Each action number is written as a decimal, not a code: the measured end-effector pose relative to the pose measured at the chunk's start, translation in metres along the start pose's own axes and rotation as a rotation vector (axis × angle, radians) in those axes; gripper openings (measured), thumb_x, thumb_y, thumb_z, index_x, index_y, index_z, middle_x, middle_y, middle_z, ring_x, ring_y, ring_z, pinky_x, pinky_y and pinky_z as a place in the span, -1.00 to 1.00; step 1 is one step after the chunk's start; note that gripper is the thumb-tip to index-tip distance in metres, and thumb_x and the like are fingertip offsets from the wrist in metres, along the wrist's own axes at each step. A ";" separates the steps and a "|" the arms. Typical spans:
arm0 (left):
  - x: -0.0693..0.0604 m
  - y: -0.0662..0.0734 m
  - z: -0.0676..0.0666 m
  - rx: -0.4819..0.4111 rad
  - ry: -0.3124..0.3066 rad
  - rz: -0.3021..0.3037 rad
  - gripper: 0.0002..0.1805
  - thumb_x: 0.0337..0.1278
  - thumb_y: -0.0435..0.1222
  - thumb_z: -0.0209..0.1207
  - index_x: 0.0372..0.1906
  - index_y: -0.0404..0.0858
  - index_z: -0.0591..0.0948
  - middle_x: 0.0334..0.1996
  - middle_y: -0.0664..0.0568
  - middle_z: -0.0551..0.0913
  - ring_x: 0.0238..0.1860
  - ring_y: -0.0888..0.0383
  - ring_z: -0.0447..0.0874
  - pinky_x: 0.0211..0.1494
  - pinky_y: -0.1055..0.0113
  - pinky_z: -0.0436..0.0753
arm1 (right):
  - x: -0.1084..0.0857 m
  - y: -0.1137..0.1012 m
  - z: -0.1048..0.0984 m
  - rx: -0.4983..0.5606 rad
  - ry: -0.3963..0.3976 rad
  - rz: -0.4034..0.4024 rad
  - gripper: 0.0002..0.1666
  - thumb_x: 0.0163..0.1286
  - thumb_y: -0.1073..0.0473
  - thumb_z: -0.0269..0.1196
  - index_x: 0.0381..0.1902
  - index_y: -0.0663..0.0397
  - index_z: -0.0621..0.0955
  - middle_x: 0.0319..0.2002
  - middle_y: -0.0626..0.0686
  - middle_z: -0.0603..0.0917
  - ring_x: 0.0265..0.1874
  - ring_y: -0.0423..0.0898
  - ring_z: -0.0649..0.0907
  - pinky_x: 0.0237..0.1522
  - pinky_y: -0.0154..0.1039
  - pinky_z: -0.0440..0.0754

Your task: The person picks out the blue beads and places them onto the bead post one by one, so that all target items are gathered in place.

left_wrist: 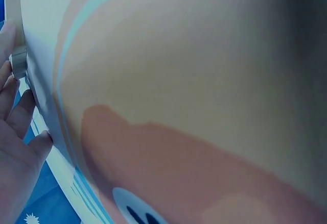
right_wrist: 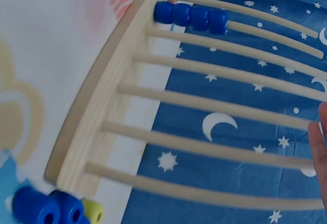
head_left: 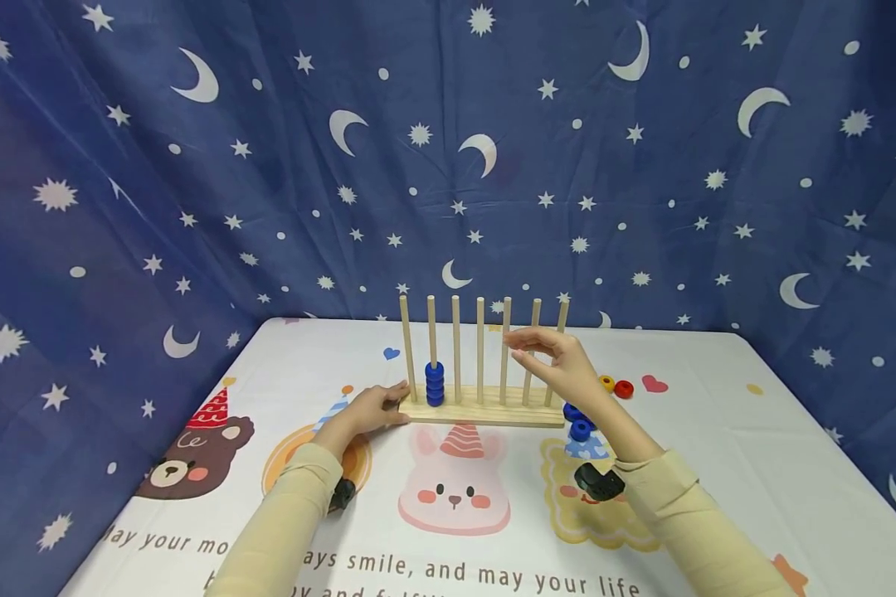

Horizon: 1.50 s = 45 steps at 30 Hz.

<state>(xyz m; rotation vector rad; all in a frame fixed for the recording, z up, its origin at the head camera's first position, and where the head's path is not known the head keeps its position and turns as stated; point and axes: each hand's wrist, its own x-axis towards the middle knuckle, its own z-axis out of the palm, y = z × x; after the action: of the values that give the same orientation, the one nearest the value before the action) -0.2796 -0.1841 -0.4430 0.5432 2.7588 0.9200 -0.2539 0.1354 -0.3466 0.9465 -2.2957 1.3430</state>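
A wooden base carries several upright rods. Several blue beads are stacked on the second rod from the left, and the right wrist view shows these blue beads too; the other rods are bare. My left hand grips the base's left end, thumb at the front. In the left wrist view the left hand is at the left edge, beside the wooden end. My right hand is raised by the fifth rod, fingers bent and parted from the thumb, with no bead visible. The right wrist view shows only part of this hand.
Loose blue beads lie by the base's right end. Behind them are a yellow bead and a red bead. A printed white cloth covers the table, with a blue star-patterned curtain behind it.
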 end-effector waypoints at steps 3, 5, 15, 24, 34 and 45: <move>0.001 0.001 -0.001 -0.003 -0.001 0.003 -0.37 0.09 -0.27 0.27 0.27 -0.38 0.38 0.36 -0.17 0.27 0.39 -0.24 0.15 0.43 -0.04 0.20 | -0.006 0.003 -0.005 -0.013 -0.004 0.016 -0.72 0.28 0.37 0.21 -0.04 0.29 0.60 -0.08 0.22 0.69 -0.08 0.05 0.66 0.04 -0.41 0.60; 0.001 0.001 -0.001 0.008 -0.003 0.014 -0.37 0.09 -0.27 0.27 0.27 -0.39 0.38 0.35 -0.18 0.28 0.38 -0.25 0.16 0.43 -0.05 0.21 | -0.010 0.005 -0.009 -0.028 -0.013 0.028 -0.71 0.28 0.35 0.22 -0.03 0.28 0.60 -0.07 0.21 0.69 -0.07 0.03 0.66 0.02 -0.53 0.56; 0.002 0.001 0.000 0.013 -0.004 0.014 -0.37 0.10 -0.27 0.26 0.27 -0.40 0.38 0.35 -0.19 0.28 0.38 -0.26 0.16 0.42 -0.06 0.20 | -0.025 0.020 -0.025 -0.123 -0.064 0.052 -0.72 0.31 0.30 0.20 -0.02 0.24 0.61 -0.06 0.16 0.70 -0.06 0.05 0.66 0.04 -0.32 0.62; 0.003 0.002 0.000 0.005 -0.004 0.010 -0.37 0.09 -0.27 0.27 0.27 -0.38 0.38 0.35 -0.16 0.28 0.39 -0.24 0.16 0.43 -0.04 0.21 | -0.035 0.036 -0.035 -0.168 -0.112 0.057 -0.72 0.28 0.33 0.22 -0.03 0.24 0.62 -0.07 0.18 0.70 -0.09 0.08 0.67 0.00 -0.02 0.64; 0.002 -0.001 0.000 0.013 0.005 0.027 -0.36 0.09 -0.27 0.27 0.26 -0.42 0.38 0.34 -0.20 0.28 0.38 -0.26 0.16 0.42 -0.06 0.21 | -0.044 0.051 -0.046 -0.225 -0.166 0.077 -0.71 0.27 0.31 0.25 -0.04 0.24 0.62 -0.07 0.17 0.70 -0.03 0.11 0.63 0.02 0.01 0.61; 0.001 -0.002 0.000 0.009 0.004 0.026 -0.36 0.09 -0.27 0.27 0.26 -0.42 0.38 0.34 -0.21 0.28 0.38 -0.25 0.17 0.42 -0.05 0.22 | -0.051 0.060 -0.055 -0.237 -0.201 0.146 -0.71 0.27 0.32 0.24 -0.05 0.29 0.61 -0.08 0.25 0.68 -0.07 0.19 0.63 0.02 0.14 0.59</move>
<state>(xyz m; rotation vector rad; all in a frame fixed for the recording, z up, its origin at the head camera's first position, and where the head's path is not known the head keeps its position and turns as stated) -0.2814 -0.1846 -0.4443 0.5812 2.7673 0.9156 -0.2610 0.2229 -0.3861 0.8856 -2.6498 1.0352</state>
